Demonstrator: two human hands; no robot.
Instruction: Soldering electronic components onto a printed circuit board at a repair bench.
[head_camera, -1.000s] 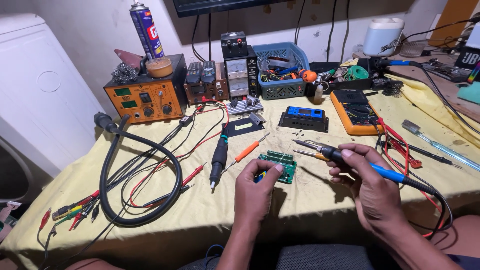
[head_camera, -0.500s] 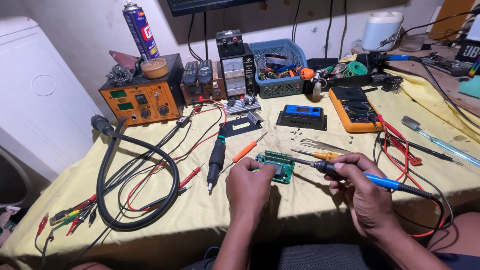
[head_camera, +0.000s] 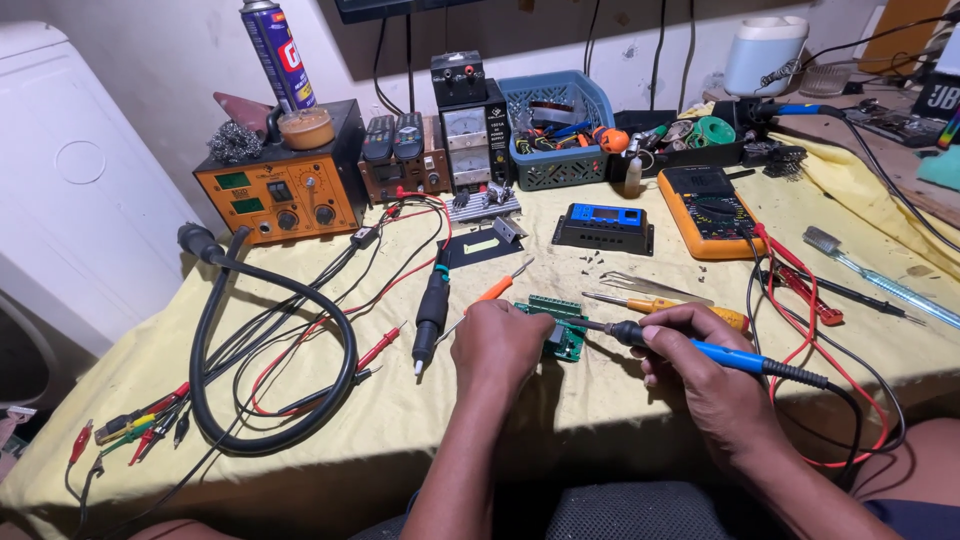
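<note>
A small green circuit board (head_camera: 568, 322) lies on the yellow cloth near the table's front. My left hand (head_camera: 498, 345) rests over its left side and holds it down, covering part of it. My right hand (head_camera: 705, 368) grips a blue-handled soldering iron (head_camera: 700, 348), whose metal tip points left and reaches the board's right part. Its black cord runs off to the right.
An orange soldering station (head_camera: 285, 195), an analog power supply (head_camera: 468, 118), a blue basket of tools (head_camera: 556, 128), a blue-faced black module (head_camera: 603, 227) and an orange multimeter (head_camera: 705, 210) stand at the back. Tweezers (head_camera: 650, 287), an orange screwdriver (head_camera: 660, 303), a black probe (head_camera: 432, 310), a thick black hose (head_camera: 275, 360) and red leads (head_camera: 800, 290) surround the board.
The iron's tip came down from above the tweezers onto the green board. My left hand shifted further over the board. The view moved closer.
</note>
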